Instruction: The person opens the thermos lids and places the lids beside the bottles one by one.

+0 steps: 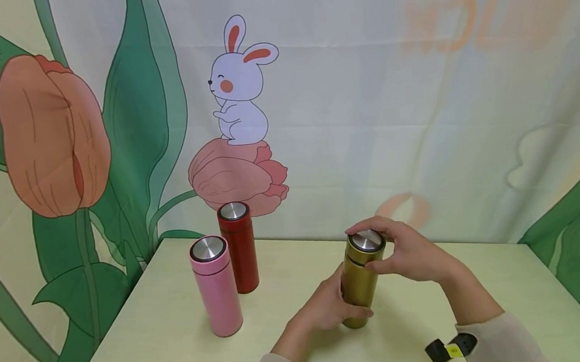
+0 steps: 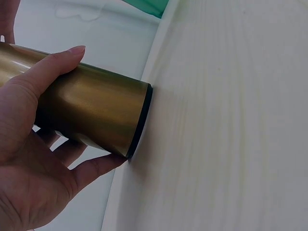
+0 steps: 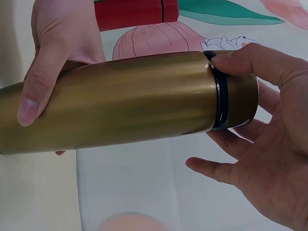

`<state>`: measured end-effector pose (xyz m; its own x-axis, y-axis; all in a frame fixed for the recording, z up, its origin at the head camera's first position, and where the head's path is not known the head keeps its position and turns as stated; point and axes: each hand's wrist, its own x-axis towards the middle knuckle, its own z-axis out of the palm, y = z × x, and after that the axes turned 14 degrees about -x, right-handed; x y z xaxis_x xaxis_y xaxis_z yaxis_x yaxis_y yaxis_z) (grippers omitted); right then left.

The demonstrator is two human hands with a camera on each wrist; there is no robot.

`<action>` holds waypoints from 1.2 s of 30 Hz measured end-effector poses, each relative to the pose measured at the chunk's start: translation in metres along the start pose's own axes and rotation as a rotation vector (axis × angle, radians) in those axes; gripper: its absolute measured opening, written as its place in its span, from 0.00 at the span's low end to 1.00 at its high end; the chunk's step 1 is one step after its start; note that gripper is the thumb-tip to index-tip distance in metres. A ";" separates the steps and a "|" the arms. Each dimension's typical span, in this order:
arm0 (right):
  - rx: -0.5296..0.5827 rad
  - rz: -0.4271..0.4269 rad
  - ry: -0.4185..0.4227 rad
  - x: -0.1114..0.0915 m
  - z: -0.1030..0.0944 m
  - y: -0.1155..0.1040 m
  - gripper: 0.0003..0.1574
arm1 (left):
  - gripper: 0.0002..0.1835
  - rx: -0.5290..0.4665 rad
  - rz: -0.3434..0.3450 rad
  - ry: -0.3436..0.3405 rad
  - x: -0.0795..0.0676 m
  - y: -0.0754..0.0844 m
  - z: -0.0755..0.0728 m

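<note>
A gold thermos flask [image 1: 358, 289] with a silver-topped lid [image 1: 368, 241] stands nearly upright on the right half of the table. My left hand [image 1: 325, 306] grips its lower body, thumb across the front. In the left wrist view the flask's black-rimmed base [image 2: 140, 121] is right at the tabletop. Up at the lid, my right hand [image 1: 408, 251] holds the flask with thumb and fingers on opposite sides. The right wrist view shows a dark band [image 3: 221, 101] between lid and body, with the thumb tip at it and the little finger sticking out.
To the left stand a pink thermos flask [image 1: 220, 300] and, just behind it, a red one [image 1: 245, 258], both with silver-topped lids. A printed curtain [image 1: 341, 114] with a rabbit and tulips hangs behind the pale table [image 1: 144, 340]. A black strap device [image 1: 454, 351] sits at the right sleeve.
</note>
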<state>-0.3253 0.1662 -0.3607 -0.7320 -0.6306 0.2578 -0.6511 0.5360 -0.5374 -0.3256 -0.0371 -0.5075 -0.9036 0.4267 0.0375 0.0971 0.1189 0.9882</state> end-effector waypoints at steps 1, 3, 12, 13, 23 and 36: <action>0.002 -0.002 0.000 0.000 0.000 0.000 0.43 | 0.45 -0.001 -0.003 0.000 0.000 0.000 0.000; 0.004 -0.007 0.003 0.000 0.001 -0.001 0.45 | 0.46 -0.003 -0.005 0.000 0.000 0.000 0.000; -0.104 0.009 0.082 -0.006 0.005 -0.006 0.47 | 0.47 0.002 0.009 -0.008 -0.001 0.002 0.000; -0.130 0.024 0.097 -0.006 0.006 -0.008 0.47 | 0.47 0.004 0.011 -0.010 -0.001 0.002 0.000; -0.504 0.234 0.249 -0.011 0.020 -0.038 0.49 | 0.50 0.021 -0.011 0.001 -0.002 0.001 0.000; -0.692 0.304 0.453 -0.006 0.045 -0.047 0.44 | 0.50 0.034 -0.007 0.003 -0.003 0.001 0.000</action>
<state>-0.2806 0.1194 -0.3733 -0.8073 -0.2007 0.5550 -0.2828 0.9569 -0.0653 -0.3231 -0.0384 -0.5069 -0.9056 0.4229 0.0308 0.1044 0.1521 0.9828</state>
